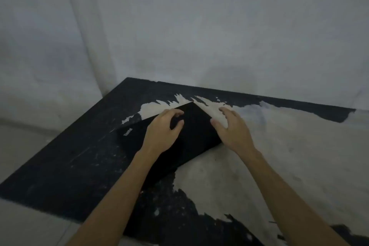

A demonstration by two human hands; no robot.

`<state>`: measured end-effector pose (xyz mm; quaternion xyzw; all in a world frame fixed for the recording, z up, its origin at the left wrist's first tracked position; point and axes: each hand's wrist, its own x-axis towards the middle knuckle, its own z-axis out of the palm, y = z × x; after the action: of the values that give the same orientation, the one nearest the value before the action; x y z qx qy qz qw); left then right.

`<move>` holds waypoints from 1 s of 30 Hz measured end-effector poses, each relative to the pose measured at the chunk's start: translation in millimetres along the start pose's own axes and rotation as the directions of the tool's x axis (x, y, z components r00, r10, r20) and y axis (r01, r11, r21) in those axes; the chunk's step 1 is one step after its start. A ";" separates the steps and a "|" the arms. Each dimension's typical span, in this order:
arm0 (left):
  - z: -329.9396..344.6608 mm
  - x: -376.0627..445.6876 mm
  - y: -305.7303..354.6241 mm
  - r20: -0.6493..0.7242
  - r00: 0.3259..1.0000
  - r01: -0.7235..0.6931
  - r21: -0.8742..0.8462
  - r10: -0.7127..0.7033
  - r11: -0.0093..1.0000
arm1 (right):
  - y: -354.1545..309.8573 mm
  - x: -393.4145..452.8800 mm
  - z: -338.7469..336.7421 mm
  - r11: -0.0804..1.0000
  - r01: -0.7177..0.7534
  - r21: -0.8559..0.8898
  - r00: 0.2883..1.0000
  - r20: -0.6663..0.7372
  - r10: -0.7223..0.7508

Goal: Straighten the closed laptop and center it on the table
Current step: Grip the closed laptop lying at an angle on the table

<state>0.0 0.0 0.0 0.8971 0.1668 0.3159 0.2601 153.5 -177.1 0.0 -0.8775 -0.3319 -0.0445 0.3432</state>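
Your left hand rests curled on the laptop, askew near the bench's far edge. Your right hand, fingers spread, touches its right edge, gripping nothing.

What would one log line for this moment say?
closed black laptop: askew on worn table | left hand: resting on lid, fingers curled | right hand: open at right edge | straightening: not done

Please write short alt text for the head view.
A closed black laptop lies askew on a worn black table. The left hand rests on its lid; the right hand sits at its right edge, fingers spread.
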 end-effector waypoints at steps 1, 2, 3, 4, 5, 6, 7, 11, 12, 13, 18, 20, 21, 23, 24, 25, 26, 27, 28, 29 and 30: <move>-1.1 3.4 -8.2 0.000 1.000 0.012 0.005 -0.012 1.000 | -1.8 5.2 7.5 1.000 -0.011 -0.011 1.000 0.011 0.011; -2.5 7.3 -12.6 0.006 0.999 0.035 0.019 -0.035 0.999 | -4.4 9.3 11.3 0.999 -0.034 -0.032 0.999 0.021 0.034; -1.6 10.1 -18.9 0.012 0.999 0.047 0.041 -0.048 0.998 | -5.2 12.1 16.2 0.998 -0.051 -0.047 0.998 0.030 0.052; -1.3 13.9 -24.5 0.030 0.997 0.072 0.067 -0.074 0.995 | -5.9 16.1 22.4 0.996 -0.074 -0.056 0.995 0.060 0.077; 1.0 18.8 -29.2 0.044 0.995 0.084 0.082 -0.088 0.993 | -6.8 20.3 28.0 0.994 -0.091 -0.066 0.993 0.071 0.096; 3.8 23.3 -33.0 0.065 0.992 0.099 0.096 -0.106 0.990 | -7.5 23.0 33.4 0.992 -0.098 -0.076 0.991 0.085 0.105; 6.2 27.5 -36.1 0.080 0.990 0.112 0.103 -0.120 0.988 | -8.1 25.7 36.9 0.991 -0.101 -0.085 0.990 0.094 0.109; 14.6 47.3 -45.9 0.131 0.977 0.149 0.139 -0.167 0.979 | -11.6 36.4 48.8 0.983 -0.063 -0.173 0.992 0.096 0.081; 16.5 51.2 -47.6 0.143 0.974 0.152 0.151 -0.174 0.977 | -11.7 38.0 51.6 0.982 -0.055 -0.180 0.994 0.085 0.071; 17.6 55.1 -48.5 0.158 0.971 0.153 0.171 -0.181 0.973 | -13.1 38.6 51.6 0.982 -0.056 -0.179 0.995 0.073 0.070; 29.4 65.3 -48.7 0.195 0.965 0.124 0.238 -0.173 0.963 | -16.1 41.1 53.8 0.987 -0.063 -0.147 0.997 0.041 0.070; 32.4 65.4 -48.6 0.189 0.967 0.125 0.241 -0.173 0.962 | -17.1 42.3 53.8 0.991 -0.078 -0.107 0.996 0.038 0.082; 33.0 65.6 -48.9 0.187 0.967 0.128 0.241 -0.175 0.962 | -17.9 43.7 53.4 0.992 -0.087 -0.091 0.995 0.040 0.091; 33.1 66.1 -49.4 0.185 0.966 0.134 0.238 -0.180 0.962 | -19.3 46.4 51.9 0.993 -0.101 -0.060 0.994 0.046 0.104; 32.7 66.4 -49.9 0.184 0.965 0.140 0.235 -0.186 0.962 | -20.4 48.0 51.0 0.993 -0.107 -0.041 0.993 0.050 0.109; 32.5 66.8 -49.6 0.183 0.965 0.144 0.231 -0.189 0.962 | -21.3 49.1 49.4 0.994 -0.110 -0.019 0.993 0.050 0.111; 32.0 67.6 -49.1 0.180 0.965 0.149 0.228 -0.192 0.962 | -22.7 50.0 47.6 0.994 -0.110 0.000 0.993 0.047 0.109; 32.0 68.6 -48.5 0.171 0.966 0.154 0.225 -0.195 0.962 | -23.7 50.7 45.6 0.994 -0.104 0.014 0.994 0.037 0.103; 32.0 69.8 -47.5 0.157 0.966 0.167 0.220 -0.204 0.961 | -24.7 51.1 43.4 0.995 -0.099 0.025 0.995 0.025 0.098; 32.3 71.4 -46.5 0.138 0.966 0.187 0.211 -0.218 0.959 | -25.7 51.5 41.1 0.995 -0.093 0.031 0.996 0.010 0.093; 32.6 73.0 -45.8 0.118 0.964 0.212 0.205 -0.240 0.956 | -26.6 51.6 39.4 0.996 -0.088 0.034 0.996 -0.005 0.089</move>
<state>69.5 59.2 -12.8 0.9129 0.2790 0.2021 0.2189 171.3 -109.2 1.1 -0.8853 -0.2924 -0.0265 0.3606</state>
